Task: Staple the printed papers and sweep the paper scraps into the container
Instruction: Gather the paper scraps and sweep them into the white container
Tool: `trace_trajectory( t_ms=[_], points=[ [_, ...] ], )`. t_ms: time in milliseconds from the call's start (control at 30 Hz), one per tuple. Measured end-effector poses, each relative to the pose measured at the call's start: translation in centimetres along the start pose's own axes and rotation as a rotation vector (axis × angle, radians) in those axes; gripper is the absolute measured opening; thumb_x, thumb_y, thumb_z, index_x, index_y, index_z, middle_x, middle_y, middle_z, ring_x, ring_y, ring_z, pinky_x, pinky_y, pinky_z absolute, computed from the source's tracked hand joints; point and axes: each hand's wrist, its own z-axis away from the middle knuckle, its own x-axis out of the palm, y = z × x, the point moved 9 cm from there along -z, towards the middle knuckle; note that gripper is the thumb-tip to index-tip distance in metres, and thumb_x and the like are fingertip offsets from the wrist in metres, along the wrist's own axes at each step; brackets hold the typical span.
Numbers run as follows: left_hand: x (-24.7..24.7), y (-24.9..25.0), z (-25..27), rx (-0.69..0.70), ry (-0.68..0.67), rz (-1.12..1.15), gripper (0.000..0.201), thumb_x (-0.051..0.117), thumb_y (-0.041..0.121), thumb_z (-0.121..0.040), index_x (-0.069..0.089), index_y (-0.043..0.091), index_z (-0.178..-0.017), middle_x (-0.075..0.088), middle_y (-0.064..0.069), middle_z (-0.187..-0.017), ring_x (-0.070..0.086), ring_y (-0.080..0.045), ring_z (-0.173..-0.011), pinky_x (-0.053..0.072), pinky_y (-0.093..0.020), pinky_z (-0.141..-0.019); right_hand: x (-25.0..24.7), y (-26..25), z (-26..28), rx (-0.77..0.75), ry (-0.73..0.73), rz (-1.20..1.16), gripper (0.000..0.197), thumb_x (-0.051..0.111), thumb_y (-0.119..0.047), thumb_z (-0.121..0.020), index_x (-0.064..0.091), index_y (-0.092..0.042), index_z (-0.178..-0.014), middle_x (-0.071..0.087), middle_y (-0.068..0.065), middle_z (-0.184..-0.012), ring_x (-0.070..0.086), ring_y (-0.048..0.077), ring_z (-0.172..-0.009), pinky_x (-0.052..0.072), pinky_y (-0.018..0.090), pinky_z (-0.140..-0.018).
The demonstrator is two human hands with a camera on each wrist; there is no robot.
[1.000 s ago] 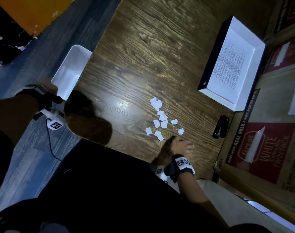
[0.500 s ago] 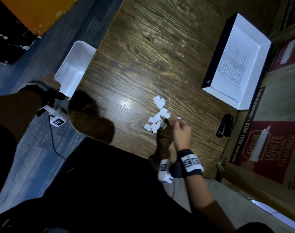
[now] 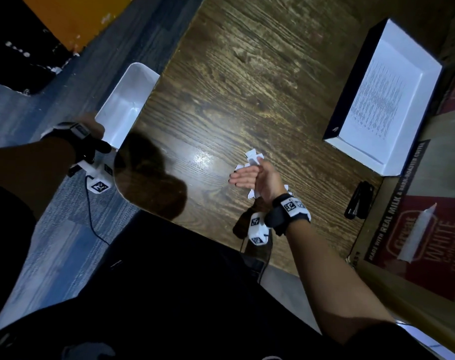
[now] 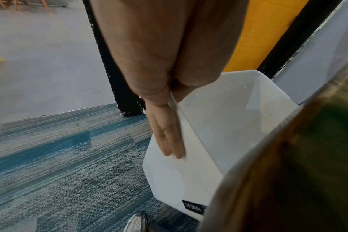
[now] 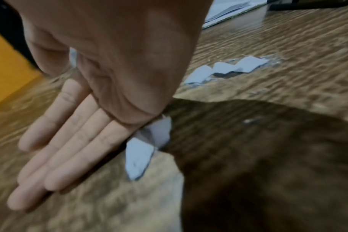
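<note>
A white container (image 3: 127, 105) hangs at the table's left edge, below the tabletop level. My left hand (image 3: 91, 128) pinches its near wall, with the fingers (image 4: 169, 144) flat on the outside of the container (image 4: 228, 125). On the wooden table, my right hand (image 3: 249, 178) stands on its edge with fingers straight, pressed against several white paper scraps (image 3: 252, 157). In the right wrist view the open right hand (image 5: 69, 141) has one scrap (image 5: 141, 157) at its heel and more scraps (image 5: 228, 69) behind it. The printed papers (image 3: 379, 94) lie in a white-lined box.
A black stapler (image 3: 358, 201) lies near the table's right edge, below the paper box (image 3: 348, 105). Cardboard cartons (image 3: 415, 229) line the right side. Blue carpet (image 4: 69, 157) and a shoe (image 4: 137, 222) are below the container. Bare wood (image 3: 247, 74) lies between hand and container.
My right hand has turned onto its edge and moved left across the table, bunching the scattered scraps together. The left hand keeps the container at the table edge.
</note>
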Motion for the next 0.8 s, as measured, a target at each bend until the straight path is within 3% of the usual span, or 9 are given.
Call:
trace_trajectory(
  t_ms=[67,167,300,400,500,567,633,733,800],
  points=[
    [-0.1,0.1,0.1,-0.023,-0.006,0.001,0.042,0.049,-0.003,-0.088,0.046,-0.012,-0.128,0.050,-0.029,-0.109,0.048,-0.045,-0.122,0.039,-0.043,-0.101,-0.4,-1.7,0.1,-0.068,0.012,-0.033,0.060,0.029,-0.039,-0.095,0.064,0.010,-0.090,0.073,0.023,-0.090,0.071,0.036,-0.085,0.057,0.037,-0.081],
    [-0.3,0.0,-0.9,0.024,0.013,0.004,0.044,0.055,-0.002,-0.082,0.046,-0.011,-0.124,0.049,-0.035,-0.124,0.047,-0.048,-0.119,0.040,-0.046,-0.101,-2.9,-3.4,2.7,-0.233,0.082,-0.142,0.049,0.043,-0.037,-0.090,0.063,0.008,-0.095,0.071,0.024,-0.099,0.070,0.033,-0.092,0.058,0.033,-0.078],
    [0.0,-0.4,-0.9,0.034,-0.050,0.014,0.049,0.062,-0.003,-0.074,0.049,-0.009,-0.122,0.050,-0.036,-0.126,0.053,-0.051,-0.112,0.047,-0.059,-0.092,-11.2,-2.2,10.4,-0.450,0.668,0.118,0.037,0.042,-0.021,-0.093,0.064,-0.004,-0.117,0.064,0.006,-0.124,0.063,0.004,-0.109,0.048,0.027,-0.094],
    [-0.3,0.2,0.1,0.013,-0.072,-0.005,0.051,0.066,-0.001,-0.070,0.050,-0.004,-0.119,0.053,-0.033,-0.122,0.057,-0.051,-0.104,0.050,-0.062,-0.083,-15.0,1.4,12.0,-0.281,0.910,0.517,0.046,0.037,-0.022,-0.098,0.039,-0.011,-0.143,0.033,0.008,-0.153,0.031,0.017,-0.141,0.023,0.033,-0.117],
    [-0.4,-0.1,-0.7,0.036,-0.049,-0.015,0.049,0.065,-0.001,-0.072,0.050,-0.006,-0.119,0.051,-0.034,-0.124,0.054,-0.049,-0.109,0.049,-0.055,-0.090,-14.7,3.6,10.9,-0.068,0.985,0.754,0.060,0.034,-0.028,-0.100,0.011,-0.004,-0.150,0.003,0.013,-0.160,0.000,0.025,-0.149,0.001,0.034,-0.120],
    [-0.5,0.4,-0.2,0.047,-0.032,-0.018,0.048,0.063,-0.001,-0.075,0.050,-0.008,-0.120,0.051,-0.035,-0.126,0.051,-0.050,-0.113,0.046,-0.054,-0.096,-12.2,3.6,9.3,-0.023,0.984,0.785,0.059,0.028,-0.030,-0.100,0.015,0.003,-0.148,0.001,0.022,-0.158,-0.003,0.033,-0.147,-0.002,0.039,-0.120],
    [-0.7,0.3,0.5,0.003,-0.023,-0.008,0.042,0.056,-0.005,-0.082,0.049,-0.012,-0.124,0.049,-0.038,-0.128,0.049,-0.049,-0.118,0.043,-0.050,-0.100,-8.8,3.1,7.0,-0.034,0.953,0.878,0.058,0.019,-0.029,-0.097,0.035,0.007,-0.139,0.008,0.031,-0.155,-0.001,0.043,-0.145,-0.007,0.047,-0.118],
    [-0.9,0.7,1.2,0.018,-0.004,-0.008,0.046,0.058,-0.007,-0.082,0.046,-0.015,-0.126,0.046,-0.038,-0.130,0.047,-0.050,-0.119,0.041,-0.050,-0.098,-5.7,2.8,4.4,-0.037,0.940,0.863,0.061,0.017,-0.031,-0.098,0.022,0.008,-0.144,0.002,0.028,-0.156,-0.007,0.040,-0.145,-0.027,0.035,-0.109],
    [-1.2,1.0,1.5,0.045,-0.001,-0.014,0.048,0.061,-0.007,-0.080,0.045,-0.015,-0.125,0.044,-0.038,-0.131,0.046,-0.050,-0.119,0.042,-0.050,-0.096,-3.7,2.4,3.7,-0.091,0.863,0.851,0.062,0.025,-0.028,-0.100,0.008,0.008,-0.147,-0.004,0.025,-0.157,-0.010,0.037,-0.146,-0.017,0.038,-0.114]
  ],
)
